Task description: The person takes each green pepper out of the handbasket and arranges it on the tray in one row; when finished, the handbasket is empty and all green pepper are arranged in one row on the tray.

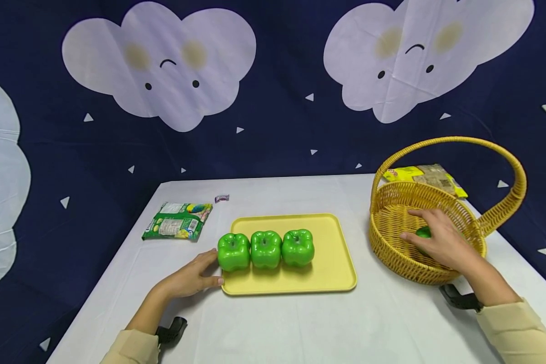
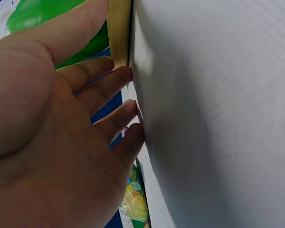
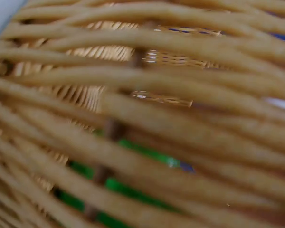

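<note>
Three green bell peppers (image 1: 266,249) sit in a row on the left part of a yellow tray (image 1: 332,275). My left hand (image 1: 188,275) is at the tray's left edge, thumb and fingers extended, with fingertips at the rim. In the left wrist view, that hand (image 2: 80,123) shows spread fingers beside the tray's side (image 2: 119,35). My right hand (image 1: 443,240) reaches into a wicker basket (image 1: 405,265), thumb and fingers apart, over a green object (image 1: 423,232) mostly hidden by the hand. Through the basket weave (image 3: 147,109), the right wrist view shows parts of a green object (image 3: 133,192).
A green snack packet (image 1: 177,221) lies left of the tray, with a small purple wrapped candy (image 1: 221,198) behind it. A yellow packet (image 1: 425,177) is behind the basket. The basket's tall arched handle (image 1: 455,140) rises above it. A dark cloud-patterned curtain (image 1: 282,126) hangs behind the white table (image 1: 296,323).
</note>
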Available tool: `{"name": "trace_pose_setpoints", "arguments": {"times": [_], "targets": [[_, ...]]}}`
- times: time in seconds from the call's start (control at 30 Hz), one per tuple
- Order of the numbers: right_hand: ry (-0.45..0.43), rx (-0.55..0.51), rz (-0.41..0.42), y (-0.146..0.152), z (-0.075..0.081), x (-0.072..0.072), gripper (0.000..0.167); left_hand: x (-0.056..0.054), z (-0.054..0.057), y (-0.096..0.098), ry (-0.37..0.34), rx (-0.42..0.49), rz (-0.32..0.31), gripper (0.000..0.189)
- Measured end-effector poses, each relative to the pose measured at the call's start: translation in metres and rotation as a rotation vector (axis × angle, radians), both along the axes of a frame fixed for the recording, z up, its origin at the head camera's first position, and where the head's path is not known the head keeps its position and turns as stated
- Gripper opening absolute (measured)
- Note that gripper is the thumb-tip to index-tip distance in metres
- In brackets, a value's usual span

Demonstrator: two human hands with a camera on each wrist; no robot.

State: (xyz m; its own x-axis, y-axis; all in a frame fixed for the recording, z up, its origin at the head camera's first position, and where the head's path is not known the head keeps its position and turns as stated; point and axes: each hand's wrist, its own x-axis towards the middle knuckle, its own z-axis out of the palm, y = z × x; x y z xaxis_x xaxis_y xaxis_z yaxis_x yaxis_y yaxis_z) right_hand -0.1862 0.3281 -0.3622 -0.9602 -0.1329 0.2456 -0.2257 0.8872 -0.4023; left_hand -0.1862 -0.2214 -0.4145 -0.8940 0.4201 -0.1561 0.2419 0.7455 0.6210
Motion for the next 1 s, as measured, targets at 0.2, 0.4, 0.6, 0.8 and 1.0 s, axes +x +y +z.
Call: {"name": "trace_pose_setpoints", "arguments": {"times": [0.2,0.4,0.6,0.8,1.0], "targets": [[0.016,0.056,-0.021,0.006,-0.003,-0.002,0.069,0.001,0.001,0.001,-0.001,-0.003,0.001,0.080],[-0.003,0.111,-0.038,0.017,-0.006,-0.006,0.071,0.001,0.001,0.001,-0.003,0.002,-0.001,0.080],[-0.009,0.145,-0.061,0.023,-0.009,-0.009,0.070,0.001,0.002,0.001,-0.004,0.004,-0.003,0.079],[-0.060,0.146,-0.078,0.030,-0.010,-0.011,0.072,0.001,0.002,0.001,-0.012,0.000,0.003,0.081],[-0.106,0.140,-0.091,0.035,-0.011,-0.013,0.075,0.000,0.002,0.001,-0.010,0.001,-0.001,0.081]]}}
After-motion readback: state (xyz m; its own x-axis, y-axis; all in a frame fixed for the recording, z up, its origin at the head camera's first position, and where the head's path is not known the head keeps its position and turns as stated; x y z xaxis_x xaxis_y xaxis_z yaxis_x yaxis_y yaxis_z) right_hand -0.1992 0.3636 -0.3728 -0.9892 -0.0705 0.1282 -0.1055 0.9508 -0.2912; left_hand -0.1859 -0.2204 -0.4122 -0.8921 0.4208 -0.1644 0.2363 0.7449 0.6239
